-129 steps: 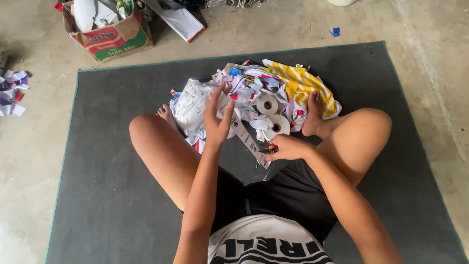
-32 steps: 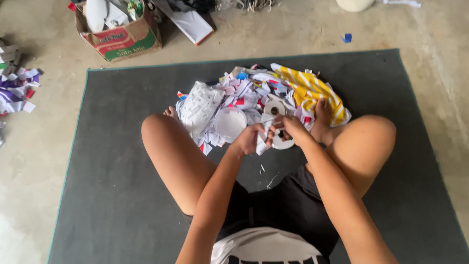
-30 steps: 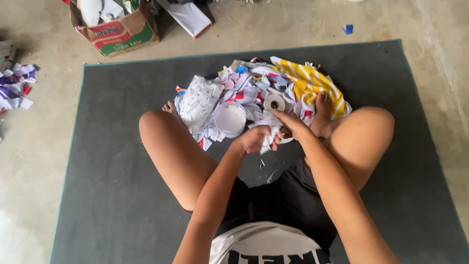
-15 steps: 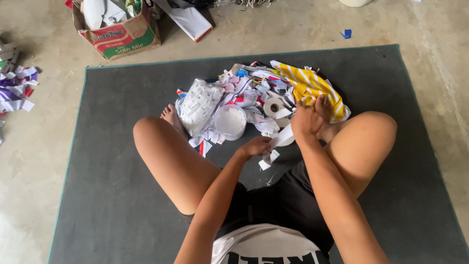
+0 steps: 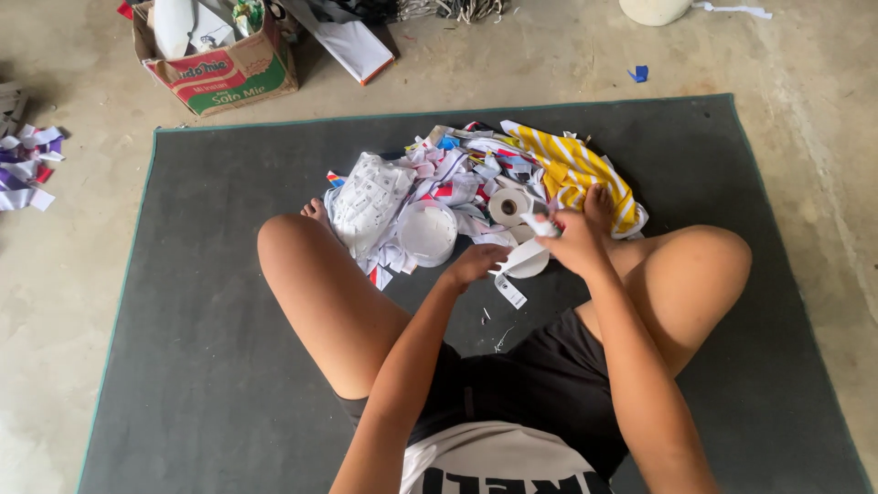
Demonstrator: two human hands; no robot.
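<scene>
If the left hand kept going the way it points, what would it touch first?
Probably the white paper strip right at its fingertips; the left hand points rightward toward it and the right hand beyond. Depth is hard to judge from above.

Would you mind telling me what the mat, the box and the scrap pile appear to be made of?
Mat: probably rubber or felt, matte dark grey with a thin edge. Box: corrugated cardboard, brown, flaps open. Scrap pile: mostly cut paper, flat and creased; the yellow striped piece could be cloth.

Printed cardboard box [image 5: 219, 69], top left, w/ clutter.
</scene>
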